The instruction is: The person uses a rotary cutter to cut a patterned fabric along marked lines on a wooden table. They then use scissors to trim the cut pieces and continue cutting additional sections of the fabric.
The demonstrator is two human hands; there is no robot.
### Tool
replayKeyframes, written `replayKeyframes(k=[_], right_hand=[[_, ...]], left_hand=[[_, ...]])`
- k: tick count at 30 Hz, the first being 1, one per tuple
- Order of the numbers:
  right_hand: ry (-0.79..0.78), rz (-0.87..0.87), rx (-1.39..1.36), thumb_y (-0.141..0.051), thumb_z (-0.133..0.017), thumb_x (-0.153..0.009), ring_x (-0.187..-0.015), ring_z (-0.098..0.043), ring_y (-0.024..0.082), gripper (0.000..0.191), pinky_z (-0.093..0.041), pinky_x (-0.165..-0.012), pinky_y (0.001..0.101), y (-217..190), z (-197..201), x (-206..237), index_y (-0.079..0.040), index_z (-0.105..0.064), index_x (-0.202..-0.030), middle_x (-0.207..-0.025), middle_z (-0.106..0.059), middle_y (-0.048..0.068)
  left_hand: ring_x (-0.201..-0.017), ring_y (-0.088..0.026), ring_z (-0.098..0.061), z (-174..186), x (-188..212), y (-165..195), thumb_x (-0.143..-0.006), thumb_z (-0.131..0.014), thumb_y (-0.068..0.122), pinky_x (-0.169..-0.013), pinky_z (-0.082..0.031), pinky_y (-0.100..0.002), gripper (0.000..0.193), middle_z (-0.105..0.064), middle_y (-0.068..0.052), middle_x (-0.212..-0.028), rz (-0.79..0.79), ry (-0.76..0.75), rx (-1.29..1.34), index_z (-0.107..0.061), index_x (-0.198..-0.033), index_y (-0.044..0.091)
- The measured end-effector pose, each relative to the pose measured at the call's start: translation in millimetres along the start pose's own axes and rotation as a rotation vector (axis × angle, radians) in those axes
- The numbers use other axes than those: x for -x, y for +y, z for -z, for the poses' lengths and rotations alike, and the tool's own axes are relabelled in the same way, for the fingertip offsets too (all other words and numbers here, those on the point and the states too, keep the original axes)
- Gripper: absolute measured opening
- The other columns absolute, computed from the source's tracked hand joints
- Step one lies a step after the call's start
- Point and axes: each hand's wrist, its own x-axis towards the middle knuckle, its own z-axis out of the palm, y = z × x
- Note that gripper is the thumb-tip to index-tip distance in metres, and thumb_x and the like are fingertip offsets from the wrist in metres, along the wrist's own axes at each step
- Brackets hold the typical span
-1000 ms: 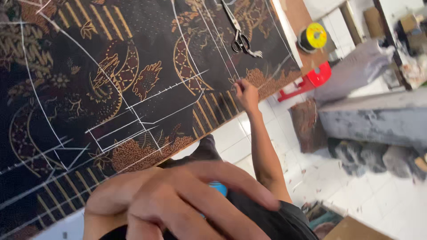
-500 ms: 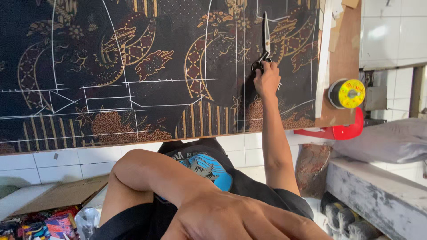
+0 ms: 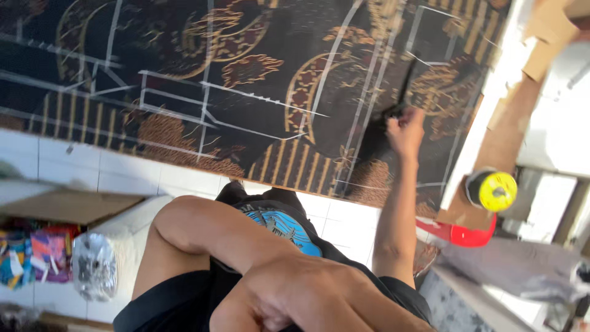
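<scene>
A dark batik cloth (image 3: 258, 67) with gold motifs and white chalk lines lies spread over the white tiled floor (image 3: 92, 163). My right hand (image 3: 405, 132) reaches out over the cloth's right part and is closed on the handles of dark scissors (image 3: 404, 86), whose blades point away from me; they are blurred. My left hand (image 3: 307, 295) is close to the camera at the bottom, resting on my bent leg in black shorts (image 3: 270, 215) with its fingers curled together and nothing in it.
A yellow-faced roll (image 3: 496, 190) and a red plastic piece (image 3: 458, 233) lie right of the cloth. Grey fabric (image 3: 510, 270) is at lower right. At the left are a cardboard flap (image 3: 61, 206), a clear bag (image 3: 92, 264) and colourful packets (image 3: 31, 258).
My right hand moved from the cloth's near edge up to the scissors and closed on their handles. The view swung, so the cloth now fills the top.
</scene>
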Motion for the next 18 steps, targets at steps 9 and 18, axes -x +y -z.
replayKeyframes(k=[9, 18], right_hand=[[-0.033, -0.336, -0.336, -0.031, -0.091, -0.087, -0.051, -0.057, 0.013, 0.046, -0.042, -0.045, 0.0294, -82.9, -20.2, 41.3, -0.006, -0.057, -0.069, -0.063, -0.058, 0.003], [-0.444, -0.003, -0.389, -0.012, -0.076, -0.092, -0.061, -0.056, 0.009, 0.016, -0.045, -0.055, 0.0255, -218.9, -177.0, 223.5, -0.004, -0.062, -0.094, -0.072, -0.063, 0.002]], left_hand=[[-0.078, -0.027, -0.065, -43.4, 84.0, 66.4, -0.100, -0.053, 0.038, -0.072, -0.052, -0.042, 0.043, -0.060, -0.027, -0.101, -0.435, 0.065, -0.099, -0.064, -0.093, -0.003], [-0.090, -0.033, -0.063, -92.0, 220.4, 208.1, -0.100, -0.051, 0.036, -0.086, -0.049, -0.047, 0.038, -0.059, -0.017, -0.101, -0.542, -0.114, -0.312, -0.062, -0.087, 0.003]])
